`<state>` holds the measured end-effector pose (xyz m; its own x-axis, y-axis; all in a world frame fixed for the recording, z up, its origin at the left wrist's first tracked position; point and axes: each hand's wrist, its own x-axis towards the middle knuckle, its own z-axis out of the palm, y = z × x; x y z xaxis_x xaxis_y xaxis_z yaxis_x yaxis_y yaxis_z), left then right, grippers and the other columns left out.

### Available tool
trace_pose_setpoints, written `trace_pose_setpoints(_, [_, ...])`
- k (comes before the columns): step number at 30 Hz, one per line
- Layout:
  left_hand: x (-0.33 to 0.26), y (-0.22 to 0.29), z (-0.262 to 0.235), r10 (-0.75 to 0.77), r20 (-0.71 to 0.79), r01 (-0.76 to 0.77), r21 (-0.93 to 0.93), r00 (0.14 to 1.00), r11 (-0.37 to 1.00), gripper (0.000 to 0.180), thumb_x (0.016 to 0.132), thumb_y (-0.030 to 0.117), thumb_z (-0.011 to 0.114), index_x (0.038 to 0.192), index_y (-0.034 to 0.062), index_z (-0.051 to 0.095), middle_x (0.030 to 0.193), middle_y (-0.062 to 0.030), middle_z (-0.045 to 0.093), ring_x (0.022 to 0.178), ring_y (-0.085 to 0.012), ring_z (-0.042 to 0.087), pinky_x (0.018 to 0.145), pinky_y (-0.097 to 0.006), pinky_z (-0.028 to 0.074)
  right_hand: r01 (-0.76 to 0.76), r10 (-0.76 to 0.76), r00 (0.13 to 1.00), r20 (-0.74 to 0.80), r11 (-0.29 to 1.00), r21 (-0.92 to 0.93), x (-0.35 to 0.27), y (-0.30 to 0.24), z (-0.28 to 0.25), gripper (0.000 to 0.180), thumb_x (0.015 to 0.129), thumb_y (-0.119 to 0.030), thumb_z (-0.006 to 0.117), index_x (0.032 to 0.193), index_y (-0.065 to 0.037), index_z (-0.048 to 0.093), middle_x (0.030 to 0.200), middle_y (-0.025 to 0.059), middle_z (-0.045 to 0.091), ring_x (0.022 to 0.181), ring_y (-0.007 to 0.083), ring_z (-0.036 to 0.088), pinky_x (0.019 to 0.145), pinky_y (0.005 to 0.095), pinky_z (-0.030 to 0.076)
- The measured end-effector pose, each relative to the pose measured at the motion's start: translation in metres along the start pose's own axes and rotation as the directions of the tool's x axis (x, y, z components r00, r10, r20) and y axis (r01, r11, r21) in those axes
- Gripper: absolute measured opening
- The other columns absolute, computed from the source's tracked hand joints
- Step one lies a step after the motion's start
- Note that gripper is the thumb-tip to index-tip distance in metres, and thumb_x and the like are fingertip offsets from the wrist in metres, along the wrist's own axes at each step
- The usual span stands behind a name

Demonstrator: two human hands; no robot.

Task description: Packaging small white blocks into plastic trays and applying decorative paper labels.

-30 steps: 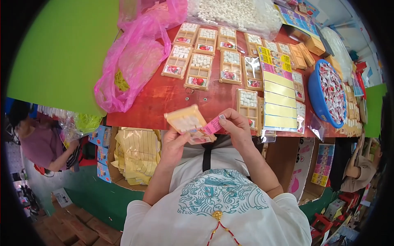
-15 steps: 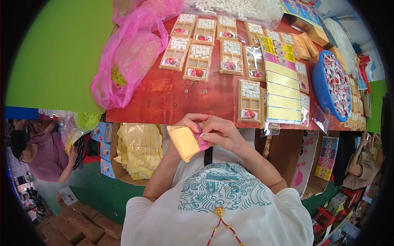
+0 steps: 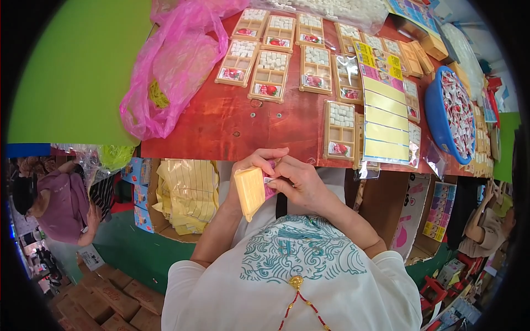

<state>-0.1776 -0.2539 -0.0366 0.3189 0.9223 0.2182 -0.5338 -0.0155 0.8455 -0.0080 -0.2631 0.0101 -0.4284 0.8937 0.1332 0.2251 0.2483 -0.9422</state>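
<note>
1 tan tray (image 3: pixel 250 191), tilted, gripped by my left hand (image 3: pixel 250 164), just off near edge of red worktop (image 3: pixel 212 129). My right hand (image 3: pixel 298 183) pinching pink label (image 3: pixel 270 192) at tray's side. Looks like label-fixing step; next move calls for steady tray, firm smoothing.

The tray (image 3: pixel 251 191) at centre is pale yellow, the upper-left bag (image 3: pixel 185 83) pink, the basin (image 3: pixel 435 113) at right blue, the lower shirt (image 3: pixel 301 265) white with teal swirls.
</note>
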Motion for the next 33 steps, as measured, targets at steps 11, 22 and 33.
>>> trace_pose_setpoints(11, [-0.018, -0.022, -0.006, -0.184, -0.05, 0.149, -0.402, 0.982, 0.903, 0.047, 0.098, 0.031, 0.052, 0.135, 0.0042, 0.041, 0.141, -0.0205, 0.044, 0.131, -0.0338, 0.044, 0.108, -0.044, 0.037, -0.027, 0.026, 0.999, -0.04, 0.999, -0.038, 0.002, 0.004, 0.004, 0.014, 0.082, -0.009, 0.07, 0.087, -0.001, 0.06, 0.08, 0.0088, 0.056, 0.074, 0.0228, 0.059, 0.065, 0.0314, 0.048])
trace_pose_setpoints(22, [-0.014, 0.013, 0.033, -0.145, -0.143, 0.09, -0.336, 0.979, 0.937, 0.058, 0.094, 0.018, 0.052, 0.146, 0.0008, 0.031, 0.15, -0.0227, 0.032, 0.138, -0.0297, 0.035, 0.113, -0.043, 0.028, -0.081, 0.091, 0.98, -0.179, 0.995, 0.062, 0.01, 0.016, 0.006, 0.011, 0.081, -0.009, 0.069, 0.085, -0.002, 0.062, 0.078, 0.011, 0.056, 0.067, 0.0236, 0.06, 0.06, 0.0336, 0.048])
trace_pose_setpoints(33, [-0.014, -0.007, 0.027, -0.15, -0.485, 0.062, -0.193, 0.861, 0.979, 0.027, 0.09, 0.0, 0.054, 0.116, -0.0055, 0.06, 0.112, -0.0117, 0.065, 0.101, -0.0147, 0.062, 0.089, -0.029, 0.048, -0.065, 0.015, 0.982, -0.186, 0.962, -0.265, 0.008, 0.013, 0.009, 0.015, 0.082, -0.011, 0.067, 0.086, -0.003, 0.055, 0.079, 0.0131, 0.058, 0.067, 0.0345, 0.061, 0.058, 0.0416, 0.05])
